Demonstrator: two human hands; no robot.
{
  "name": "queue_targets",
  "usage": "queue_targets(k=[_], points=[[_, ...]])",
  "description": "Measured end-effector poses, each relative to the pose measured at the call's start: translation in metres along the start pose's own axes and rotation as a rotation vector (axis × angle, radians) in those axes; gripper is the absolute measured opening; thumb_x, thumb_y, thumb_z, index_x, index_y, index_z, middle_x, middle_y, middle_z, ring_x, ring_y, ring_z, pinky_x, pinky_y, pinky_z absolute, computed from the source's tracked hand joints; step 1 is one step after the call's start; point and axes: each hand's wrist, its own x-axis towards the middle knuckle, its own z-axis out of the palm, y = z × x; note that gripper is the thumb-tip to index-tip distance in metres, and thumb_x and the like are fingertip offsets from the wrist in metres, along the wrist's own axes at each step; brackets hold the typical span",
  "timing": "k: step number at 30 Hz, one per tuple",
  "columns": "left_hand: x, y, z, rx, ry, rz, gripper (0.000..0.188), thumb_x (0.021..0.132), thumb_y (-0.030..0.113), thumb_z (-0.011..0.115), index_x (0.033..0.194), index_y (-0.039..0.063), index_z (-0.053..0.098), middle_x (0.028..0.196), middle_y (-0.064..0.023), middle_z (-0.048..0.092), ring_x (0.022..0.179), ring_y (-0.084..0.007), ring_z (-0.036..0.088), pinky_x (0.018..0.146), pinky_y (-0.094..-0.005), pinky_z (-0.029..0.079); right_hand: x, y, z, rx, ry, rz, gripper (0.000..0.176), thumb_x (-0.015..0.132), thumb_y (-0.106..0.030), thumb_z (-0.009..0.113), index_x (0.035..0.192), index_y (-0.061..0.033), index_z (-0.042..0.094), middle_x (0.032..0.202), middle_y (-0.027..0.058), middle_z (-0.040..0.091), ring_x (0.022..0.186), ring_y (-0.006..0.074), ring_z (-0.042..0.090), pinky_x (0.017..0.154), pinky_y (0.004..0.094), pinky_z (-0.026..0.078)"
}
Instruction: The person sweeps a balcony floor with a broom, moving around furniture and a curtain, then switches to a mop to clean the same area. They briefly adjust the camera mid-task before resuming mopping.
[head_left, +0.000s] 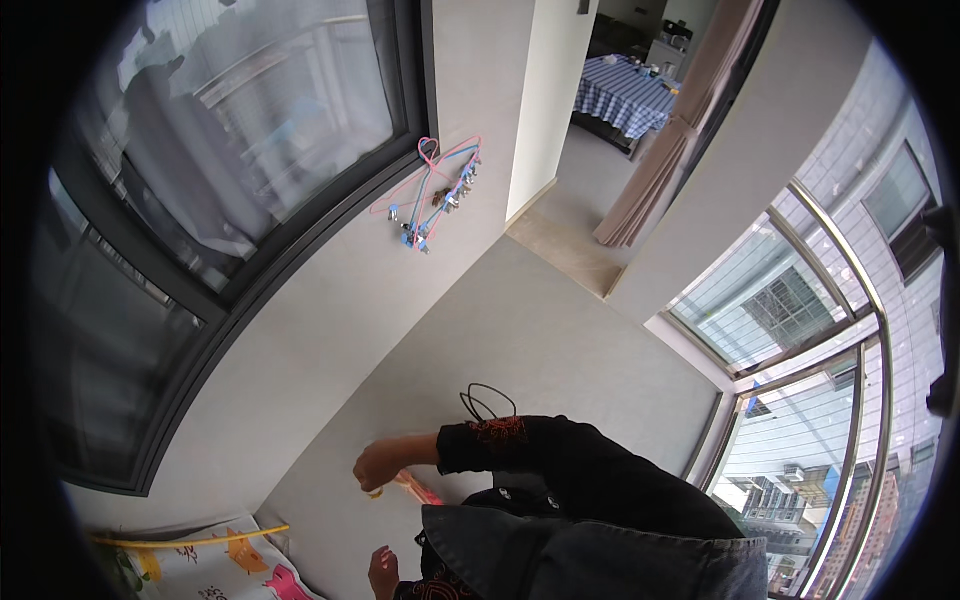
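Observation:
My right hand (379, 465) reaches left at the end of a black sleeve with orange embroidery, its fingers curled. Directly below the fist a small yellowish-white piece (375, 493) shows. A slender pink-and-red item (418, 489) runs from beside the fist towards my body; its far end is hidden by dark clothing, and its exact kind is unclear. Lower down, my left hand (384, 574) is raised with bent fingers, and I see nothing in it. A denim garment (600, 559) covers the bottom of the view. Thin black cord loops (487, 401) show beyond my right sleeve.
Pink and blue hangers with metal clips (442, 195) hang by the dark window frame (330, 206). At lower left is a printed white sheet (225, 562) with a yellow rod (195, 538). A metal-railed window (810, 330) is right; a curtained doorway (652, 187) opens beyond.

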Motion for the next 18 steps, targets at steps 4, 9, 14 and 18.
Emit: queue_targets(k=[4,9,14,18], points=[[0.007,0.040,-0.018,-0.158,0.059,0.177,0.038,0.073,0.017,0.064,0.107,0.003,0.054,0.100,-0.0153,0.057,0.091,-0.0279,0.057,0.077,-0.0351,0.047,0.005,-0.036,0.034,-0.061,0.133,-0.031,0.030,0.074,-0.027,0.046,0.077,-0.0028,0.064,0.071,0.0141,0.062,0.068,0.0302,0.060,0.063,0.0409,0.046],[0.023,0.074,-0.015,0.021,-0.041,0.354,0.042,0.078,0.018,0.063,0.113,-0.001,0.047,0.108,-0.0139,0.052,0.098,-0.0208,0.051,0.081,-0.0340,0.044,0.005,-0.075,0.074,-0.043,0.157,-0.031,0.033,0.074,-0.030,0.048,0.071,-0.0020,0.065,0.067,0.0139,0.062,0.067,0.0287,0.060,0.062,0.0405,0.046],[0.035,0.085,0.007,-0.277,-0.074,0.213,0.030,0.078,0.018,0.063,0.099,0.001,0.051,0.100,-0.0115,0.054,0.091,-0.0206,0.052,0.078,-0.0333,0.043,-0.016,-0.106,0.071,-0.031,0.031,-0.002,0.045,0.075,-0.047,0.053,0.085,-0.0042,0.063,0.092,0.0176,0.059,0.090,0.0335,0.055,0.075,0.0420,0.044],[0.031,0.079,0.010,-0.314,-0.047,0.166,0.024,0.082,0.020,0.059,0.094,0.002,0.048,0.111,-0.0181,0.051,0.100,-0.0284,0.051,0.087,-0.0381,0.040,-0.082,-0.138,0.008,0.137,0.389,-0.293,0.046,0.084,-0.044,0.046,0.077,-0.0015,0.061,0.069,0.0122,0.061,0.069,0.0268,0.058,0.064,0.0376,0.046]])
